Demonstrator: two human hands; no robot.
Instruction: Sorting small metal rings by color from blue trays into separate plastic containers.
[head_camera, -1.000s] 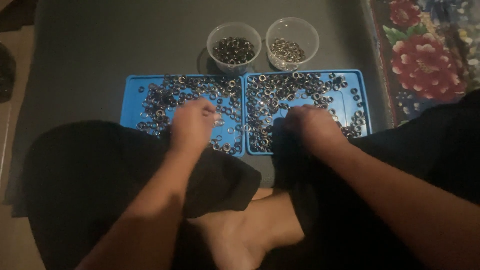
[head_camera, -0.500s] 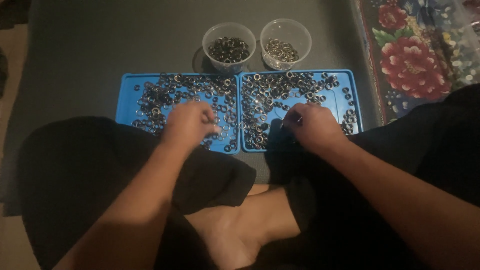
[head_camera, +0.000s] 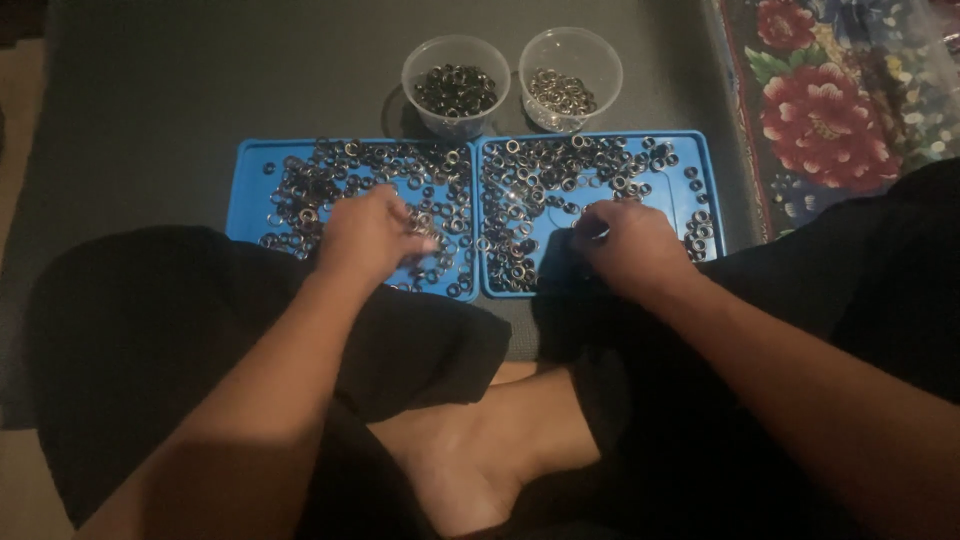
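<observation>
Your left hand (head_camera: 368, 235) rested curled on the rings in the left blue tray (head_camera: 252, 190), its grip unclear, while your right hand (head_camera: 628, 245) pinched a small ring over the right blue tray (head_camera: 708, 170). Two clear round cups (head_camera: 455, 85) stood just beyond the trays.

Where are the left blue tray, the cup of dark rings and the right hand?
left blue plastic tray (head_camera: 252, 190), head view, bare left rim area
clear round plastic cup of dark rings (head_camera: 421, 62), head view, left wall
right hand (head_camera: 630, 245), head view, back of hand

The two flat plastic trays (head_camera: 255, 190) were bright blue. The floor mat (head_camera: 180, 90) looked dark grey, and the woven rug (head_camera: 830, 110) bore red flowers.
</observation>
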